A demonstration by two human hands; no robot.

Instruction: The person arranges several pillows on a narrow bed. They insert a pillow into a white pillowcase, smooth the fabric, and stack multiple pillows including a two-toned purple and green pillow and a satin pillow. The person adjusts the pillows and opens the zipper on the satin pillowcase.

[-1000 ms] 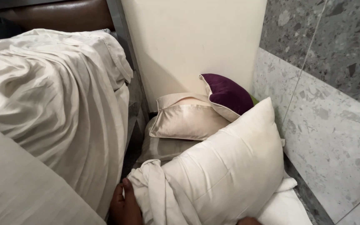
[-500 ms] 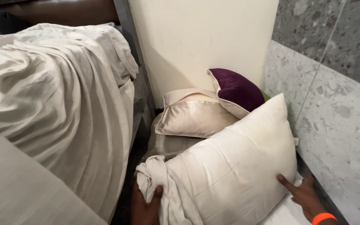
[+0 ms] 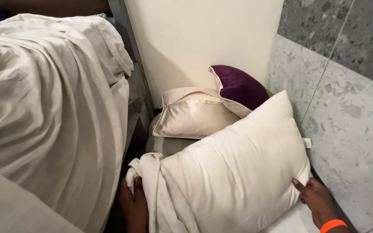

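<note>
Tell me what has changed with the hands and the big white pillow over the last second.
The right hand, out of sight a second ago, has come up against the right side of the big white pillow. The left hand stays at the bunched pillowcase on its left end. The satin cushion, purple cushion and bed sheet lie as before.

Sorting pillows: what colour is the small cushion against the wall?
Deep purple cushion with pale piping, head view.

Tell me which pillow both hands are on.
The big plain white pillow in front: left hand at its bunched case, right hand at its other edge. Beige satin and purple ones lie untouched.
</note>
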